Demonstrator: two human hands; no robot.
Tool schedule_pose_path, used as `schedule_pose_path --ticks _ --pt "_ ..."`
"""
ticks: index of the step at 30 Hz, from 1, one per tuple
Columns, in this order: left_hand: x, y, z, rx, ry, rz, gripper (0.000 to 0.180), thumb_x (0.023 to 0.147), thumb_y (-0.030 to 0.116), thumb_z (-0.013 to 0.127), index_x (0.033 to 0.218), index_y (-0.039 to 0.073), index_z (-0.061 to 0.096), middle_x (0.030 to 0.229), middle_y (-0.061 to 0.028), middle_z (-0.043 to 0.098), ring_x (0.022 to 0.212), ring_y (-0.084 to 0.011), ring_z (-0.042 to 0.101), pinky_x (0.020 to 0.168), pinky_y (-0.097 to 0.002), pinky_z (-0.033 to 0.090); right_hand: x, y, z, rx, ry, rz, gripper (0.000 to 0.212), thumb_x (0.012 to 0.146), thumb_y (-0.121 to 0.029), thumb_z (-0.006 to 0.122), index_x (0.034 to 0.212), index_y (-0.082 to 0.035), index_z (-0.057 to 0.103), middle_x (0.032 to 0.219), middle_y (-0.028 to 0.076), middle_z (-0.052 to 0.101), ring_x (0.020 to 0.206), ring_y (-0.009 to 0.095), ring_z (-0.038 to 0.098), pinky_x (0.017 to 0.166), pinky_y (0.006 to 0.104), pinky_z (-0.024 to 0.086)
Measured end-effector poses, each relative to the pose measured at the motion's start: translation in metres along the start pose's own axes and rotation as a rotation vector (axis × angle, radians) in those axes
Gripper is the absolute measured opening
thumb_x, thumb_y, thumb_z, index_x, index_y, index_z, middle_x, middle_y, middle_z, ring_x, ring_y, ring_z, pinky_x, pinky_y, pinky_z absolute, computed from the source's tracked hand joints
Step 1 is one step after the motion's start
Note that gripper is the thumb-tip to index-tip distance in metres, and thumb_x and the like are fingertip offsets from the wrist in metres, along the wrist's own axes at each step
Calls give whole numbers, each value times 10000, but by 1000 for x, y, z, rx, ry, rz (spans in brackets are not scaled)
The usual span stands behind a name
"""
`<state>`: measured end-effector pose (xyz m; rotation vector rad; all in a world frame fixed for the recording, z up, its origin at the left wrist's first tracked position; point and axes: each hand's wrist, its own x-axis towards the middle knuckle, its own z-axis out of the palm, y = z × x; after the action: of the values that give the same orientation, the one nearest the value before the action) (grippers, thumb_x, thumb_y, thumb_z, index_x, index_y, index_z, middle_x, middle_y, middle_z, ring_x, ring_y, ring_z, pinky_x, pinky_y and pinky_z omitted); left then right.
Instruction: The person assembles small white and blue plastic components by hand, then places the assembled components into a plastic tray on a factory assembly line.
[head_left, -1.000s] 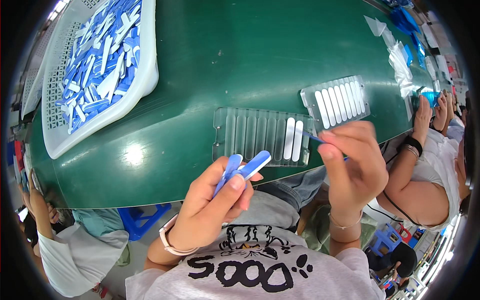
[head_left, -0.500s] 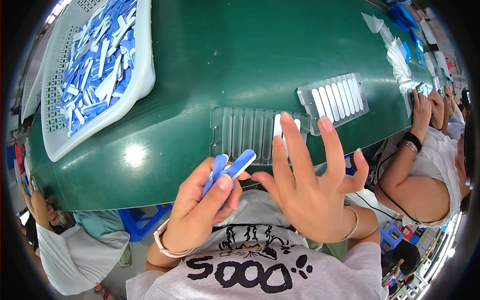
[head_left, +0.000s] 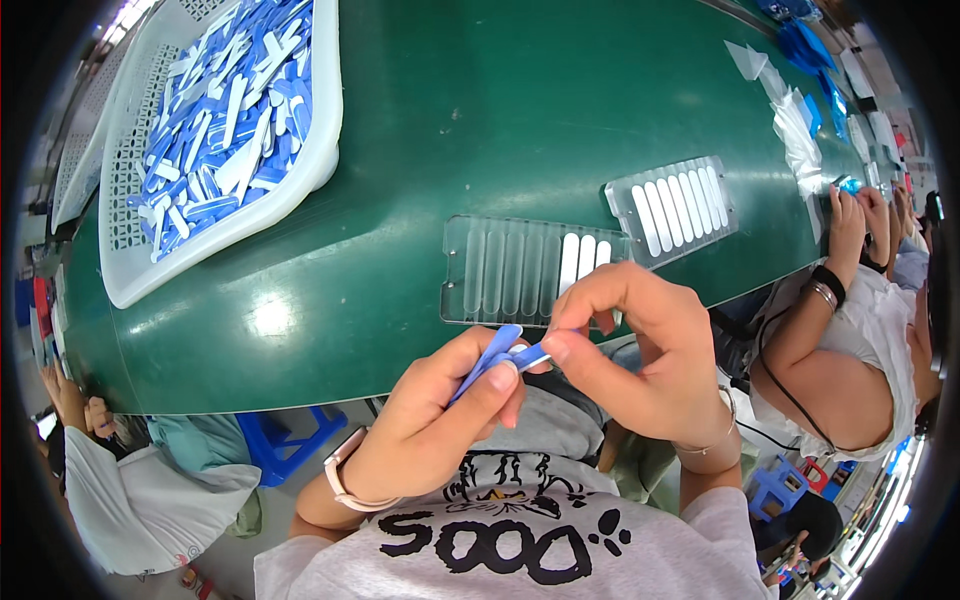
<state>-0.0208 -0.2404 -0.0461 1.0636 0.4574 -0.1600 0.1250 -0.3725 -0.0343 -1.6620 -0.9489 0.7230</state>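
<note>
My left hand [head_left: 435,415] is closed around a small fanned bunch of blue-and-white nail files [head_left: 488,362]. Thumb and forefinger of my right hand [head_left: 655,365] pinch the end of one nail file sticking out of that bunch. Just beyond my hands lies a clear slotted tray [head_left: 456,270]. Its right-hand slots hold a few white strips [head_left: 570,262], partly behind my right fingers, while the left slots show no strips. Farther right, a second clear tray [head_left: 622,212] carries a row of several white strips [head_left: 683,210].
A white plastic basket [head_left: 325,110] heaped with blue and white files [head_left: 225,120] stands at the left on the green table [head_left: 430,120]. Crumpled clear plastic [head_left: 797,125] lies along the right edge. Other people's hands [head_left: 848,220] work at the far right.
My right hand has gone from spread fingers over the near tray to a pinch on a file at my left hand. More white strips in that tray are now uncovered.
</note>
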Motion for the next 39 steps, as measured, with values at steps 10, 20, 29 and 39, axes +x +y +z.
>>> schedule_pose_path --ticks 10,20,29,39 --pt "4 4 -2 -158 -72 -78 244 982 228 422 1055 19 526 691 6 487 493 -15 310 425 -181 232 -9 13 -12 -150 -5 -364 162 705 34 679 856 -26 676 936 100 678 708 216 634 617 278 486" --pt "-8 2 -8 -201 -4 -97 243 981 221 416 1039 11 524 676 1 488 492 -17 326 433 -177 240 18 16 -24 -81 -8 -542 70 721 -35 717 770 -18 670 799 65 642 670 179 590 589 278 457" --pt "-7 -25 -17 1032 229 1208 337 690 66 622 1022 46 571 757 -40 539 483 -137 425 425 -239 376 52 15 -26 -662 -58 -307 249 657 -124 766 804 -42 582 844 51 537 793 217 508 695 320 409" --pt "0 -15 -34 1190 79 1548 371 673 169 635 1040 187 584 745 7 474 520 -95 331 439 -216 239 73 2 -36 -706 -287 -50 421 642 -254 797 916 -81 529 744 -10 565 747 151 509 776 296 356"
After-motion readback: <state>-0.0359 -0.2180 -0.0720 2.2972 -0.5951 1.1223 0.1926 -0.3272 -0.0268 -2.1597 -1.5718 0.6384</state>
